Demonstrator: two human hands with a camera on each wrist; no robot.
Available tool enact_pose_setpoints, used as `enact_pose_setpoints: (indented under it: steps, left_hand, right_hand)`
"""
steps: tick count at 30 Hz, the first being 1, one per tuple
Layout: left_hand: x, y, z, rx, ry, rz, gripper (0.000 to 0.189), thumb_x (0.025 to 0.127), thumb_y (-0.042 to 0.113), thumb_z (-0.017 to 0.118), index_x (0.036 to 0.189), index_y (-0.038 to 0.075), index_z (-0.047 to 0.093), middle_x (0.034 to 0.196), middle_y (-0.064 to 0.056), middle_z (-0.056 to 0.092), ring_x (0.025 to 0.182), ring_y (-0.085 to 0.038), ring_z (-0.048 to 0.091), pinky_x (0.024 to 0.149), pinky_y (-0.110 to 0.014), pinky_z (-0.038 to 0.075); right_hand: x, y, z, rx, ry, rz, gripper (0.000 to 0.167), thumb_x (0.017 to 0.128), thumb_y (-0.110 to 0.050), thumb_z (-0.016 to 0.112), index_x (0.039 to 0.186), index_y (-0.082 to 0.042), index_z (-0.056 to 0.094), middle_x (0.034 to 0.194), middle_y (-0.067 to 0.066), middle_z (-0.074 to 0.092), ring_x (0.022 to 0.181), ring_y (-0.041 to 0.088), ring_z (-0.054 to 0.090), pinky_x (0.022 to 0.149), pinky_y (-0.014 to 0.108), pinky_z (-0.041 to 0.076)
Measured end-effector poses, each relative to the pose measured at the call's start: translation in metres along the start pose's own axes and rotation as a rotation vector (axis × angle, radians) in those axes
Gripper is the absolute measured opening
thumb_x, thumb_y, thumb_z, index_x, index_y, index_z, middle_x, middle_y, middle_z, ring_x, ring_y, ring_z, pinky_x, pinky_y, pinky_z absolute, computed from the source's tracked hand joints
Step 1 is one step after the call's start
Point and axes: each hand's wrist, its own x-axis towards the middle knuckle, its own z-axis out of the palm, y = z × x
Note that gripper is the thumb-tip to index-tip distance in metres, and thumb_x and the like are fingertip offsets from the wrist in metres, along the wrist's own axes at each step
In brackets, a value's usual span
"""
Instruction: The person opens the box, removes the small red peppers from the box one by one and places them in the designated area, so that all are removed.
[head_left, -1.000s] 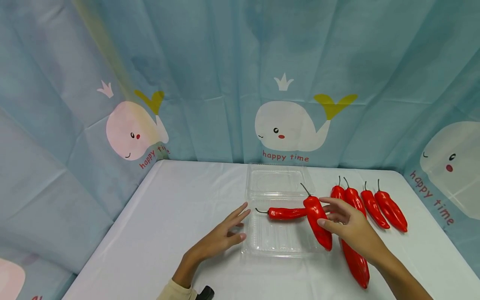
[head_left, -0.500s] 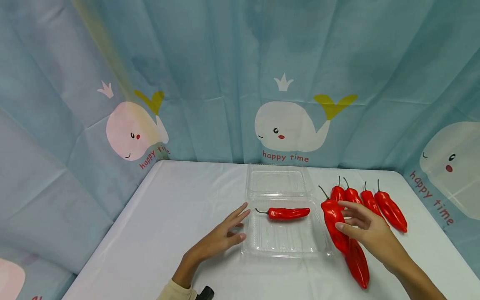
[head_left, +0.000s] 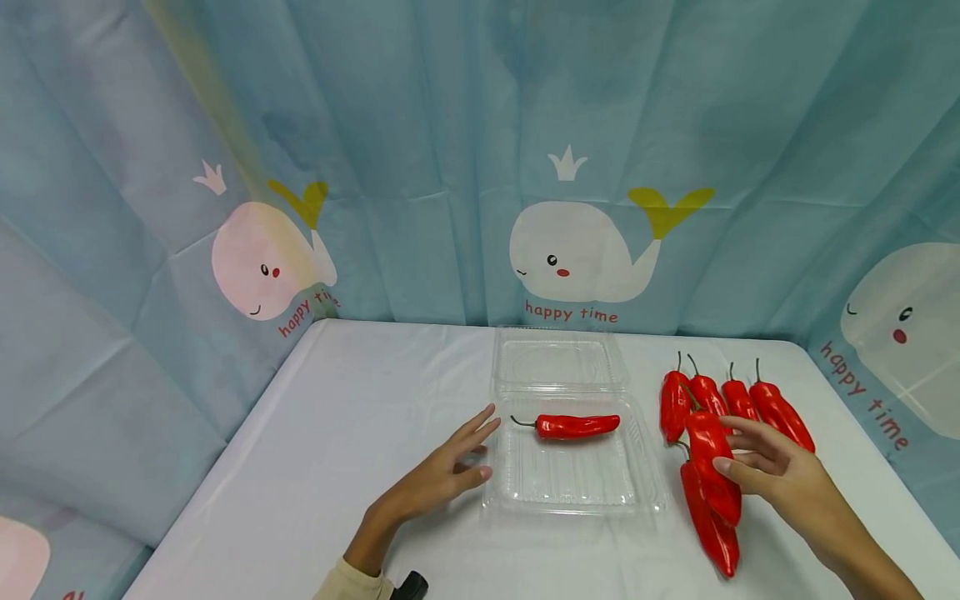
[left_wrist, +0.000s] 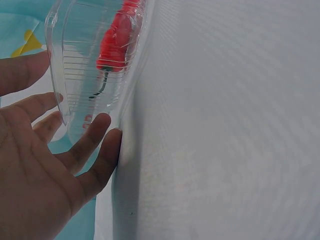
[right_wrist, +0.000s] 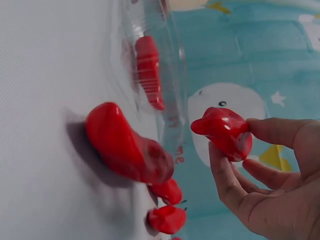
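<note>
In the head view my right hand (head_left: 787,479) pinches a red chili pepper (head_left: 714,467) between thumb and fingers. In the right wrist view this held pepper (right_wrist: 227,135) hangs above the table, apart from a larger red pepper (right_wrist: 125,150) lying below. My left hand (head_left: 442,475) has its fingers spread at the left side of a clear plastic clamshell box (head_left: 525,487). In the left wrist view its fingertips are at the box wall (left_wrist: 65,100); firm contact cannot be told. One red pepper (head_left: 577,427) lies crosswise inside the box, stem to the left.
Several red peppers (head_left: 780,414) lie at the table's right, stems pointing back. Another pepper (head_left: 705,525) lies partly under the held one in the head view. The box lid (head_left: 558,362) lies open toward the back. A blue whale-print curtain (head_left: 450,250) stands behind the white table (head_left: 360,400).
My right hand has carried the held pepper rightward from over the box to above the peppers at the right. The left hand and the box have stayed in place.
</note>
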Motion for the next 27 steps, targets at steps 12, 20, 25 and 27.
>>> enact_pose_setpoints:
  steps: [12,20,25,27]
  left_hand:
    - [0.0,0.0,0.001,0.004,-0.003,0.001,0.068,0.109,0.026,0.059,0.17,0.019,0.029,0.179,0.009,0.008,0.143,-0.033,0.051,0.111,-0.048,0.049]
    - [0.0,0.0,0.001,0.003,-0.001,0.002,0.069,0.109,0.026,0.059,0.17,0.019,0.028,0.179,0.007,0.008,0.144,-0.034,0.051,0.11,-0.049,0.049]
    - [0.0,0.001,0.001,0.0,-0.001,0.0,0.069,0.108,0.025,0.059,0.17,0.019,0.028,0.179,0.008,0.008,0.144,-0.033,0.051,0.111,-0.048,0.049]
    - [0.0,0.001,0.001,0.002,-0.002,0.003,0.069,0.109,0.025,0.059,0.17,0.018,0.028,0.179,0.007,0.008,0.143,-0.034,0.051,0.11,-0.049,0.049]
  right_hand:
    - [0.0,0.022,-0.013,-0.005,-0.023,0.129,0.09,0.101,-0.047,0.07,0.163,0.003,0.027,0.147,0.035,0.049,0.104,0.009,0.068,0.082,0.037,0.065]
    - [0.002,0.038,-0.017,0.014,-0.058,0.187,0.093,0.103,-0.048,0.067,0.164,0.006,0.022,0.149,0.038,0.045,0.103,0.006,0.067,0.083,0.035,0.064]
    - [0.003,0.046,-0.016,-0.009,-0.036,0.223,0.097,0.101,-0.049,0.07,0.163,0.006,0.022,0.15,0.041,0.043,0.103,0.013,0.069,0.081,0.037,0.065]
    - [0.003,0.05,-0.016,-0.014,-0.025,0.241,0.099,0.099,-0.05,0.072,0.163,0.006,0.022,0.15,0.042,0.042,0.1,0.013,0.07,0.081,0.039,0.065]
